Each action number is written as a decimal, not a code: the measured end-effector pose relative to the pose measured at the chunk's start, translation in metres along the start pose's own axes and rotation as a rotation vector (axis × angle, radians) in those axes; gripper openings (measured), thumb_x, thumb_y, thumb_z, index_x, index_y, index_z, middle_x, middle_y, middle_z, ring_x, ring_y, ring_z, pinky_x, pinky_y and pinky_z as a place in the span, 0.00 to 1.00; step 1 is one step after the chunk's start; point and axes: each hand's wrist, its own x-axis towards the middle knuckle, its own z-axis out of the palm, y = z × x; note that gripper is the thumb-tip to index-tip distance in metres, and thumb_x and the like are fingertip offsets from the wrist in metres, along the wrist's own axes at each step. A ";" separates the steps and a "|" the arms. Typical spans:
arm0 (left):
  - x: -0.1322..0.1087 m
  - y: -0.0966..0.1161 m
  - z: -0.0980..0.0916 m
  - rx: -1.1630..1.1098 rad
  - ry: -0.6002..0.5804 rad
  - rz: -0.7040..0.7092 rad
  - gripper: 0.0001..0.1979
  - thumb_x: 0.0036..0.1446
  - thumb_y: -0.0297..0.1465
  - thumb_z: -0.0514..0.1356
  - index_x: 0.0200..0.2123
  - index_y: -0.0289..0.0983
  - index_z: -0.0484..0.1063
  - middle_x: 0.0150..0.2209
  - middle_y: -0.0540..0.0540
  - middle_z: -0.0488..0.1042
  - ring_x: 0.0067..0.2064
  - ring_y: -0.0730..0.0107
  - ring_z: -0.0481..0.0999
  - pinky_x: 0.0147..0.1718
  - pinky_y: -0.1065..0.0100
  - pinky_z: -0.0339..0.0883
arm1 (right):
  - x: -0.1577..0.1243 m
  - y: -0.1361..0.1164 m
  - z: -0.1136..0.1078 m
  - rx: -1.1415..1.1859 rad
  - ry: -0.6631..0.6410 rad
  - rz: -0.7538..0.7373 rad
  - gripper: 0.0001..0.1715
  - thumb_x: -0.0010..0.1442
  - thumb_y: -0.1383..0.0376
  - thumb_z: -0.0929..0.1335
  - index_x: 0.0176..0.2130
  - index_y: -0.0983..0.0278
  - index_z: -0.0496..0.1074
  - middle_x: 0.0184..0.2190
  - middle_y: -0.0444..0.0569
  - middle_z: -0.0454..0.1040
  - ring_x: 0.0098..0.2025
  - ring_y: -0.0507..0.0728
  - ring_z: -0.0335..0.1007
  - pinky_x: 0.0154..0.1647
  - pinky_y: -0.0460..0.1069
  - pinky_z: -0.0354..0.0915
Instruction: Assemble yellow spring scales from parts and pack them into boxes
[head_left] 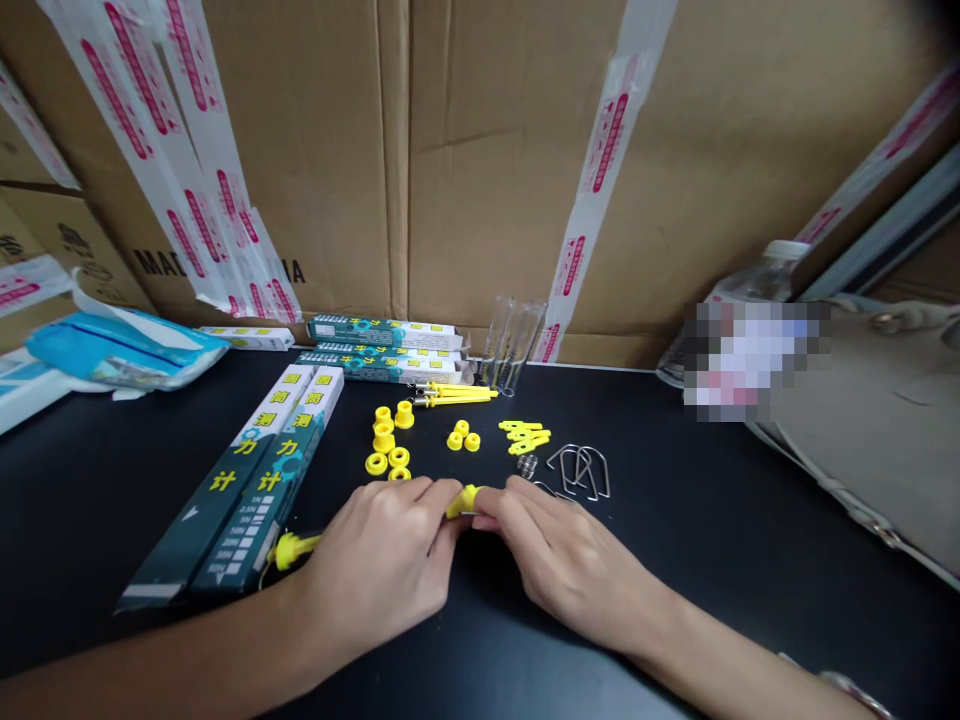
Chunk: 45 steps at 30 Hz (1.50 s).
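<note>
My left hand (382,560) and my right hand (559,555) meet at the middle of the black table (750,560), fingers pinched together on a small yellow plastic piece (463,499) between them. Behind my left wrist lies another yellow part (291,549) with a thin stem. Just beyond my fingers lie several yellow caps (388,445), two small yellow rings (463,436), flat yellow hooks (525,438), a metal spring (527,464) and bent wire loops (579,470).
Two long dark-green boxes (240,490) lie at the left, more boxes (382,345) at the back. Yellow rods (454,394) and clear tubes (514,340) sit near a cardboard wall (480,150). A blue packet (120,345) is far left, a beige bag (877,420) right.
</note>
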 end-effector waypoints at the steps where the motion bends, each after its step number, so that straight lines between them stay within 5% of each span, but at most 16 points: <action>1: 0.000 0.001 0.000 -0.005 -0.003 -0.001 0.07 0.57 0.22 0.58 0.35 0.37 0.75 0.31 0.44 0.82 0.34 0.57 0.84 0.37 0.59 0.79 | -0.001 0.000 0.001 -0.004 0.020 -0.007 0.19 0.73 0.75 0.52 0.39 0.67 0.67 0.26 0.49 0.72 0.25 0.56 0.66 0.23 0.48 0.65; 8: 0.000 0.006 0.000 -0.033 -0.004 0.013 0.09 0.60 0.22 0.56 0.35 0.34 0.76 0.31 0.41 0.82 0.32 0.50 0.83 0.33 0.49 0.79 | -0.001 -0.001 0.004 0.043 0.127 0.068 0.17 0.71 0.75 0.54 0.35 0.64 0.65 0.24 0.48 0.71 0.25 0.55 0.68 0.24 0.47 0.70; 13: 0.000 0.006 0.000 0.000 -0.036 0.033 0.08 0.60 0.21 0.56 0.34 0.34 0.75 0.28 0.42 0.80 0.29 0.52 0.82 0.30 0.51 0.79 | 0.000 -0.001 0.005 0.017 0.137 0.056 0.14 0.69 0.78 0.55 0.40 0.66 0.64 0.41 0.63 0.78 0.44 0.60 0.78 0.39 0.53 0.78; 19: -0.001 0.008 0.000 0.021 -0.056 0.007 0.09 0.62 0.23 0.54 0.35 0.34 0.74 0.28 0.42 0.79 0.29 0.50 0.81 0.29 0.49 0.78 | 0.000 0.001 0.007 0.174 0.111 0.134 0.17 0.64 0.81 0.55 0.42 0.63 0.63 0.33 0.52 0.80 0.30 0.55 0.80 0.28 0.46 0.76; 45: 0.010 0.010 -0.002 0.083 -0.111 -0.002 0.08 0.64 0.25 0.54 0.36 0.36 0.74 0.29 0.44 0.80 0.31 0.49 0.82 0.28 0.50 0.77 | 0.006 0.006 0.020 0.226 0.256 0.417 0.15 0.62 0.79 0.58 0.37 0.59 0.60 0.30 0.44 0.81 0.26 0.50 0.81 0.25 0.39 0.73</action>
